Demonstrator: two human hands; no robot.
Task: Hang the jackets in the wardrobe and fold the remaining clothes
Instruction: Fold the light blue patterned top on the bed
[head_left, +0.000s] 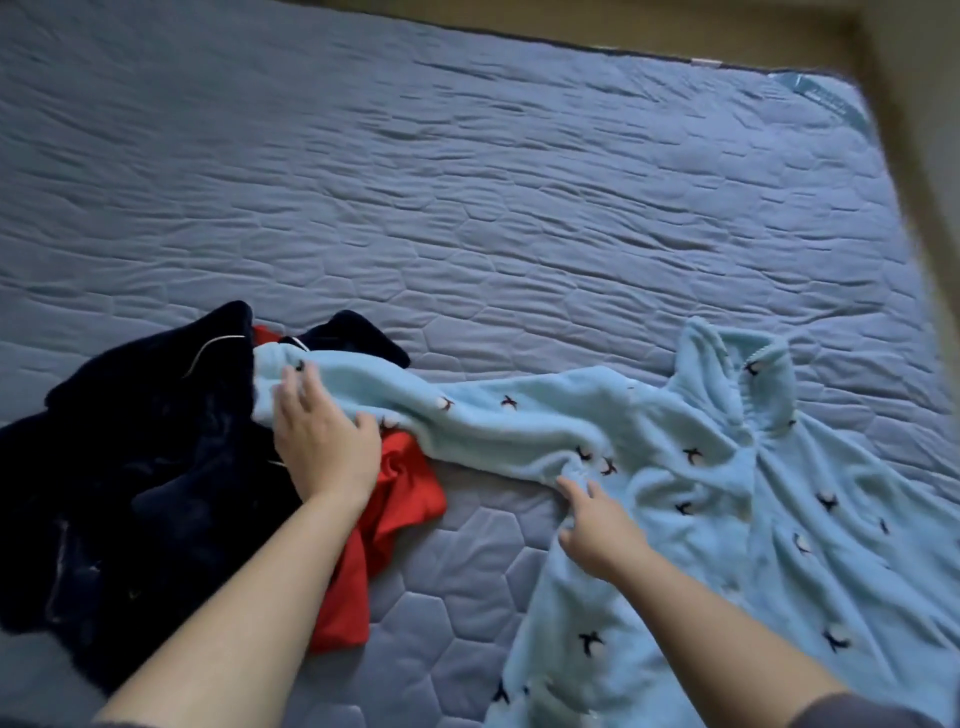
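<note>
Here a pale blue fleece (701, 467) printed with small dark marks lies spread on a bed (467, 182), on its near right part. Its collar points toward the far side and its body runs down to the lower edge of the view.

One sleeve (467, 415) of the fleece stretches out to the left. The far end of it lies over two other clothes heaped at the near left of the bed. One is a navy garment (130, 441), bulky and crumpled, with thin pale piping showing near its top. The other is a red garment (405, 504), which pokes out from under the sleeve and trails toward the viewer between the navy heap and the fleece.

The left hand (324, 441) lies palm down on the end of the sleeve. Its fingers are straight and slightly spread, reaching toward the cuff, and the thumb is set out to the right on the fabric. It presses flat on the sleeve and does not grip it. The navy garment is just beside it on the left, and the red one is just under its wrist.

The right hand (597, 525) rests where the sleeve meets the body of the fleece. Its fingers are loosely straight, with the fingertips (566, 483) touching a small pucker in the fabric. The picture is soft here, and I see no fabric pinched between the fingers. Both forearms are bare.

The bed cover is grey-blue, quilted in a hexagon pattern and rippled. A tan frame (909, 156) borders the bed along its far and right sides.
</note>
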